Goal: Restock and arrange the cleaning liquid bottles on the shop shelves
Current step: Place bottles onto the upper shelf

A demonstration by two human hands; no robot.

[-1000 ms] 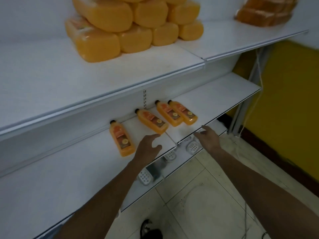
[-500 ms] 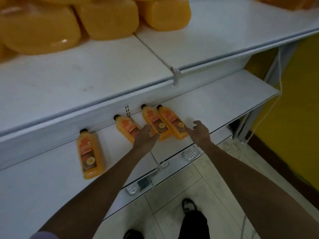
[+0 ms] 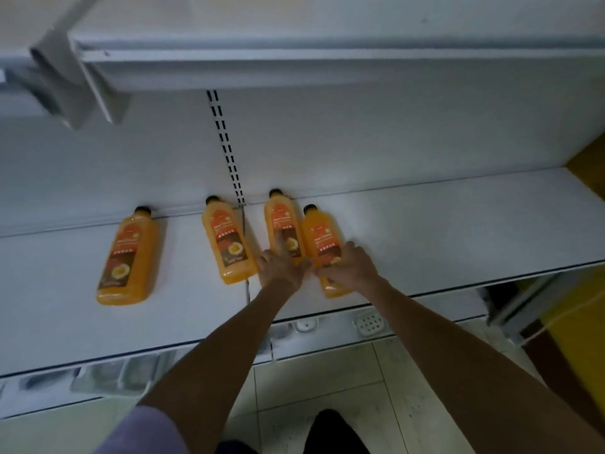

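Observation:
Several orange cleaning liquid bottles with black caps lie flat on the white middle shelf (image 3: 458,231), caps toward the back wall. The leftmost bottle (image 3: 126,257) lies apart; a second bottle (image 3: 227,244) lies near the slotted upright. My left hand (image 3: 281,265) lies on the lower part of the third bottle (image 3: 283,221), one finger stretched along its label. My right hand (image 3: 348,267) grips the lower part of the fourth bottle (image 3: 319,234), fingers curled over it. The third and fourth bottles touch side by side.
The upper shelf's edge (image 3: 294,57) overhangs above, with a grey bracket (image 3: 59,77) at the left. A lower shelf (image 3: 370,322) holds small white items. Tiled floor (image 3: 327,381) and my dark shoes lie below. A yellow wall (image 3: 586,158) bounds the right side.
I have leaned closer, so the view dropped to the middle shelf. Both hands moved forward from the shelf's front edge onto the two right-hand bottles.

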